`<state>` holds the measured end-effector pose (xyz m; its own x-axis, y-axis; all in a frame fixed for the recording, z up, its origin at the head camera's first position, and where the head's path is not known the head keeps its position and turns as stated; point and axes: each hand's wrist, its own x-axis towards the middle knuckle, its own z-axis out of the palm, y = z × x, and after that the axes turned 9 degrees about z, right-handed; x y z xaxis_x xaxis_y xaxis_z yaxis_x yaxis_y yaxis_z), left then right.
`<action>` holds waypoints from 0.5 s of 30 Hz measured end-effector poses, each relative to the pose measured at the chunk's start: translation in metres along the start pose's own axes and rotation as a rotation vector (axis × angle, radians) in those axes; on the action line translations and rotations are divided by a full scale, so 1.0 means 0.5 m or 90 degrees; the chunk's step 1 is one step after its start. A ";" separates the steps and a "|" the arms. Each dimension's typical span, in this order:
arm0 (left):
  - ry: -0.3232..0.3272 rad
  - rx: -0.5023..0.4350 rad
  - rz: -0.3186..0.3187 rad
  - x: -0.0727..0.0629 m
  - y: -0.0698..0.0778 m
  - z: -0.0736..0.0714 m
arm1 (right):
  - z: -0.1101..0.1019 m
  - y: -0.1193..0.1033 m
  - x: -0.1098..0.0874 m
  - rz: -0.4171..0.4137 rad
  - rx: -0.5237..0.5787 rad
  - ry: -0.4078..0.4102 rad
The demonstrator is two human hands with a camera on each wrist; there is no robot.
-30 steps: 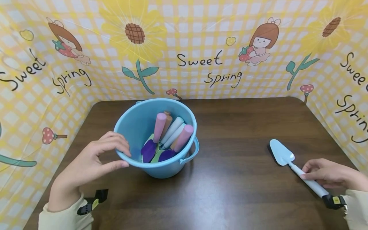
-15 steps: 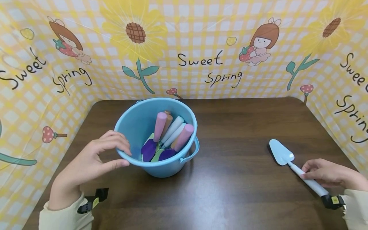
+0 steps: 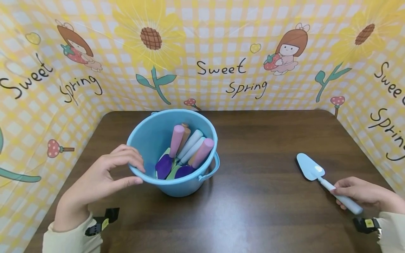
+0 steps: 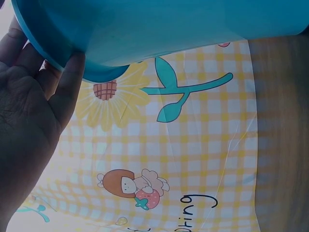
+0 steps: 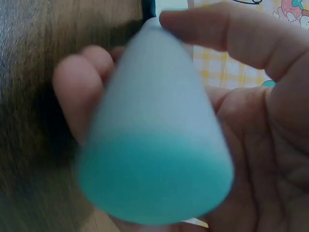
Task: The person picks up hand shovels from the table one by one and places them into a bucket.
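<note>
A light blue bucket (image 3: 178, 188) stands on the table at the left in the head view. My left hand (image 3: 105, 175) grips its near left rim, the fingers over the edge and the thumb outside. The left wrist view shows the same hand (image 4: 34, 106) at the rim. Far to the right, my right hand (image 3: 360, 191) holds the handle of a light blue toy trowel (image 3: 310, 168), whose blade points away to the left. Up close in the right wrist view, the handle's butt (image 5: 157, 179) looms between thumb and curled fingers.
Inside the bucket lie several toy garden tools, among them a pink handle (image 3: 176, 140), pale blue handles (image 3: 190, 144) and a purple blade (image 3: 164, 167). A dark wooden table (image 3: 259, 140) is walled by a yellow checked cloth (image 3: 215, 35).
My right hand's fingers have curled under the trowel handle, and the handle's end has come away slightly from the wrist strap. The left hand and bucket stay in place.
</note>
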<state>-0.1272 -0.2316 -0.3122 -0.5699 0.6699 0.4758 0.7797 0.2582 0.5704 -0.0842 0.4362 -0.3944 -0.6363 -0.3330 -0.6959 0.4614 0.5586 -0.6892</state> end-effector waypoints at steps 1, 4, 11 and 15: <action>-0.001 -0.001 0.001 0.000 0.000 0.001 | 0.000 0.004 0.000 -0.009 0.008 0.000; -0.001 -0.001 0.001 0.000 0.000 0.002 | -0.001 0.012 0.002 -0.023 0.004 0.009; 0.001 0.003 0.005 0.003 -0.001 0.000 | -0.001 0.008 0.007 -0.011 -0.031 0.050; 0.007 0.002 0.025 0.002 -0.005 0.002 | -0.001 0.007 0.012 -0.004 -0.014 0.052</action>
<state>-0.1294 -0.2307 -0.3138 -0.5419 0.6718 0.5049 0.8021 0.2340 0.5494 -0.0867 0.4364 -0.4006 -0.6885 -0.2738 -0.6716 0.4439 0.5731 -0.6888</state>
